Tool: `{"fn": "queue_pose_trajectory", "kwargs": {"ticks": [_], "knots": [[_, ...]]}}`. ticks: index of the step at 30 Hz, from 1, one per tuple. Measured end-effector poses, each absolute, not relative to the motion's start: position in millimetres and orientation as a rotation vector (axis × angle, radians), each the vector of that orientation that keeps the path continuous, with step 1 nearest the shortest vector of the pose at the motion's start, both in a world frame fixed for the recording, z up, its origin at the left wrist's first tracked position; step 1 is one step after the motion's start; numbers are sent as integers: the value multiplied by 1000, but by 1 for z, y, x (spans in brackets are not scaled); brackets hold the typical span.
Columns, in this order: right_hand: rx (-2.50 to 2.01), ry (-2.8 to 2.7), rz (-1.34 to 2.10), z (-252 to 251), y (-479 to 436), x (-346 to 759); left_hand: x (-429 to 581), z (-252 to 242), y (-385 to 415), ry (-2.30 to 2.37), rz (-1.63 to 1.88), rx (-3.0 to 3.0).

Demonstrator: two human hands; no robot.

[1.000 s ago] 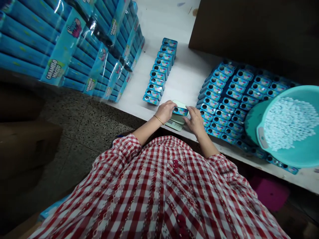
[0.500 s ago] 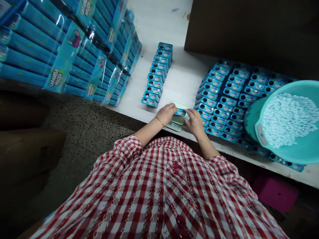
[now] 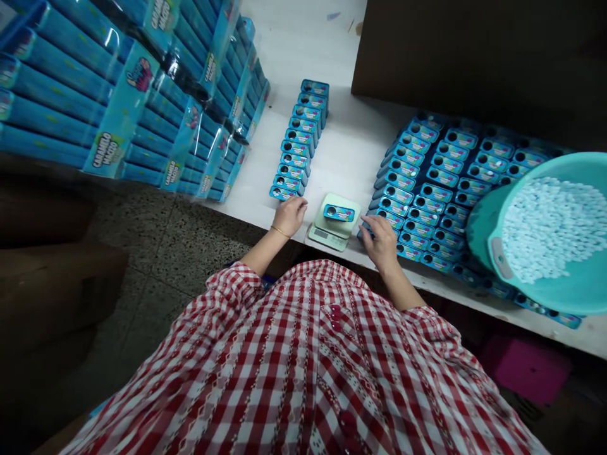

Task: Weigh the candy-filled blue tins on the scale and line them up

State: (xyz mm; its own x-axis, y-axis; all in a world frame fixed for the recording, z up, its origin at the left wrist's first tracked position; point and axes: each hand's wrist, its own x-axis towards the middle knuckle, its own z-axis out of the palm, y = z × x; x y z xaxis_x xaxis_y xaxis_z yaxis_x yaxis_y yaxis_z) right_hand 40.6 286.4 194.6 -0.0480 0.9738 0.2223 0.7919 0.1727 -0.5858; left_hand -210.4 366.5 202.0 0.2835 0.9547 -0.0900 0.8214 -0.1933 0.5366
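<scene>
A small blue printed box (image 3: 339,213) with a round dark hole in its top rests on the pale green digital scale (image 3: 328,237), free of both hands. To the left of the scale, my left hand (image 3: 289,218) is at the front box (image 3: 283,193) of a single row, fingers extended and partly covering its near side. I cannot tell whether they touch it. My right hand (image 3: 380,242) holds nothing; its fingers are apart, beside the near left corner of the large block of similar boxes (image 3: 415,225).
A turquoise bucket (image 3: 484,215) with many small pale blue pieces (image 3: 554,227) stands at the right among the boxes. Wrapped packs of blue boxes (image 3: 114,120) are stacked at the left. A dark brown panel (image 3: 450,57) rises behind the white table (image 3: 341,136).
Both hands have let go of the box, which now sits on the scale. My left hand has moved left to the row; my right hand has moved slightly right.
</scene>
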Motion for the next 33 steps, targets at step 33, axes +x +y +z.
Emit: {"fn": "queue_pose_trajectory", "kwargs": {"ticks": [33], "knots": [[-2670, -1005, 281, 257, 265, 287, -146, 131, 327, 1709, 7, 1801]]}}
